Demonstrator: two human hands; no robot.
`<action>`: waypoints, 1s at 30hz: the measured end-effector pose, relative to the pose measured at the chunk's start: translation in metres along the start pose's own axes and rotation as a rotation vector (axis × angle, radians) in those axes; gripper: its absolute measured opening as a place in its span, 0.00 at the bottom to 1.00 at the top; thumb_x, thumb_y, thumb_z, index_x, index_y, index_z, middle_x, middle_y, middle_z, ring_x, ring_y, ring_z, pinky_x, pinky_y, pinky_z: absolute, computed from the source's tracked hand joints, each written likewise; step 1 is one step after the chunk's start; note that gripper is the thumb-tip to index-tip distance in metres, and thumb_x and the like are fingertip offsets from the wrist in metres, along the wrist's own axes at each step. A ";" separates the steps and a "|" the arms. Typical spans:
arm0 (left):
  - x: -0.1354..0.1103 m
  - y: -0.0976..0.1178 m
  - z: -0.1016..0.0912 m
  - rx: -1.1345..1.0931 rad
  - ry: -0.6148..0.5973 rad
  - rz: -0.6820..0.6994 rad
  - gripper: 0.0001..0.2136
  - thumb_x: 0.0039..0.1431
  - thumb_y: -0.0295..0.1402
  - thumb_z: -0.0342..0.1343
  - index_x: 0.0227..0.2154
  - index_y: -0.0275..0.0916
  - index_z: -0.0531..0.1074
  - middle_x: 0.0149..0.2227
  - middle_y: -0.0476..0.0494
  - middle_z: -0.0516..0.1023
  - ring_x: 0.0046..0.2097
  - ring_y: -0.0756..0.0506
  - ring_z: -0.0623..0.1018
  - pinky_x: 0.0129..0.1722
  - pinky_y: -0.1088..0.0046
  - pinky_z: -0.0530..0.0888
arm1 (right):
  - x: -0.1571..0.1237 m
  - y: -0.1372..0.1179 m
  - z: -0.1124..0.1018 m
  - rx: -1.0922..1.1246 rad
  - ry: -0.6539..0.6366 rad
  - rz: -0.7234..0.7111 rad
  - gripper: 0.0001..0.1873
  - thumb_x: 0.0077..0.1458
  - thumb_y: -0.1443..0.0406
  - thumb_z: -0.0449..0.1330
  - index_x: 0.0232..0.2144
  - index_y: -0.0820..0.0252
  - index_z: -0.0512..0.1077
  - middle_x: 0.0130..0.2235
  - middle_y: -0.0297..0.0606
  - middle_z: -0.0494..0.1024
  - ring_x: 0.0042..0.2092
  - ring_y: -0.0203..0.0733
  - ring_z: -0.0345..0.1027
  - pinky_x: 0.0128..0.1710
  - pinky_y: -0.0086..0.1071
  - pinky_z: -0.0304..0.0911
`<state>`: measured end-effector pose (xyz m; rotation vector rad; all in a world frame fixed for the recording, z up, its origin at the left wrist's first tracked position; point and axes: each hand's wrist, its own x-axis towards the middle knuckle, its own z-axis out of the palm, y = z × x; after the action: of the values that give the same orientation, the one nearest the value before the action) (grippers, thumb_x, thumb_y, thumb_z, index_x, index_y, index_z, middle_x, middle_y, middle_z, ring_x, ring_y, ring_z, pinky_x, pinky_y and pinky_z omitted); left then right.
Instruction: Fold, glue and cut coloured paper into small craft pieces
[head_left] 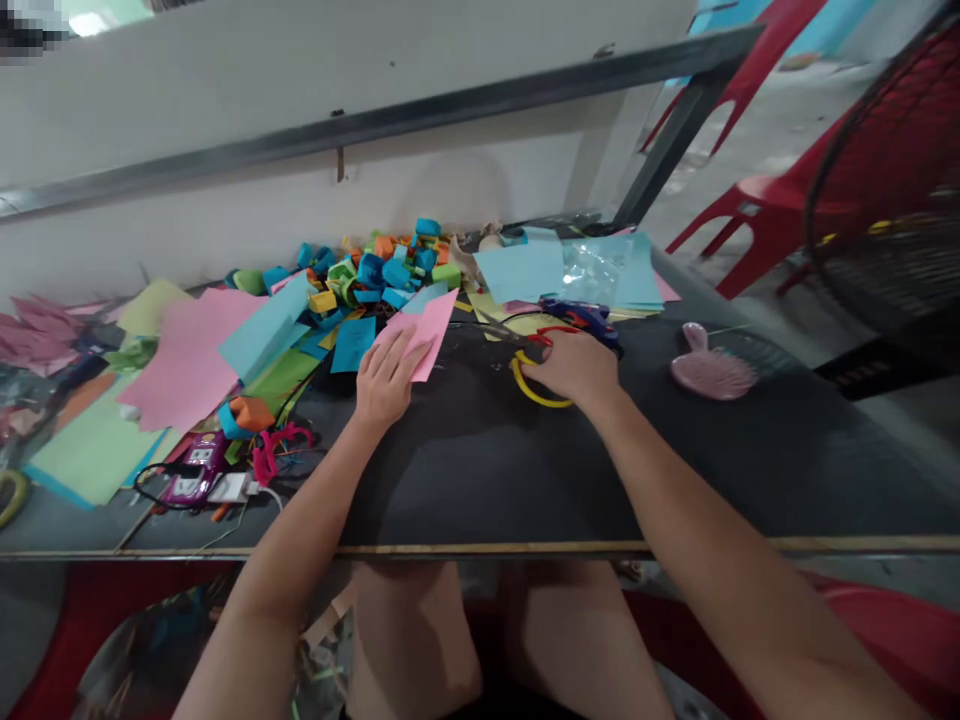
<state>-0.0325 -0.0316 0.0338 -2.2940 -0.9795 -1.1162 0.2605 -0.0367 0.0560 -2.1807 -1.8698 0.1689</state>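
My left hand (390,375) is closed on a small pink sheet of paper (435,330), its fingers lying across the near face. That sheet is tilted up over the dark table, with a blue piece of paper (352,345) just left of it. Over to the right, my right hand (581,365) grips a pair of scissors (536,393) by the handles, one loop yellow and the other red. The metal blades point left toward the pink sheet, and their tips are apart from it. A dark blue object (581,318) lies right behind the scissors.
Several rolled paper pieces (386,272) are heaped against the wall. Large coloured sheets (187,360) spread across the left, near a purple toy car (196,470). Blue sheets (521,272) lie at the back right. A pink hairbrush (712,372) and a fan (885,190) are farther right.
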 end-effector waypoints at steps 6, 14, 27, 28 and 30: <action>-0.005 -0.002 0.003 -0.036 0.027 -0.012 0.22 0.71 0.38 0.37 0.53 0.40 0.74 0.52 0.36 0.79 0.58 0.43 0.75 0.57 0.61 0.70 | 0.002 0.008 0.007 -0.002 -0.055 -0.199 0.19 0.46 0.54 0.65 0.37 0.60 0.77 0.39 0.47 0.81 0.44 0.56 0.74 0.42 0.41 0.66; -0.002 -0.004 0.016 -0.258 -0.158 0.098 0.19 0.70 0.38 0.40 0.54 0.43 0.73 0.56 0.37 0.76 0.59 0.42 0.73 0.58 0.58 0.71 | -0.019 -0.035 0.022 0.257 0.447 -0.678 0.20 0.61 0.58 0.58 0.54 0.56 0.72 0.59 0.45 0.74 0.60 0.52 0.65 0.60 0.48 0.57; -0.001 -0.006 0.017 -0.201 -0.164 0.152 0.19 0.65 0.25 0.45 0.54 0.46 0.73 0.55 0.41 0.76 0.59 0.42 0.73 0.54 0.60 0.72 | -0.017 -0.037 0.036 0.449 0.368 -0.728 0.14 0.65 0.59 0.54 0.38 0.46 0.81 0.40 0.34 0.84 0.47 0.48 0.69 0.53 0.49 0.55; -0.001 -0.006 0.017 -0.206 -0.170 0.151 0.20 0.65 0.25 0.45 0.53 0.47 0.73 0.55 0.41 0.76 0.59 0.43 0.73 0.54 0.60 0.72 | -0.017 -0.038 0.036 0.454 0.389 -0.717 0.13 0.64 0.59 0.55 0.39 0.47 0.81 0.41 0.35 0.84 0.48 0.49 0.68 0.54 0.49 0.55; -0.001 -0.005 0.017 -0.203 -0.186 0.160 0.20 0.65 0.25 0.45 0.54 0.47 0.73 0.55 0.41 0.76 0.58 0.43 0.74 0.54 0.60 0.72 | -0.016 -0.038 0.038 0.472 0.432 -0.703 0.13 0.64 0.61 0.55 0.40 0.48 0.81 0.41 0.36 0.83 0.48 0.48 0.68 0.54 0.48 0.55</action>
<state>-0.0282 -0.0183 0.0235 -2.6266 -0.7598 -0.9901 0.2121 -0.0427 0.0286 -1.0727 -1.9523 -0.0072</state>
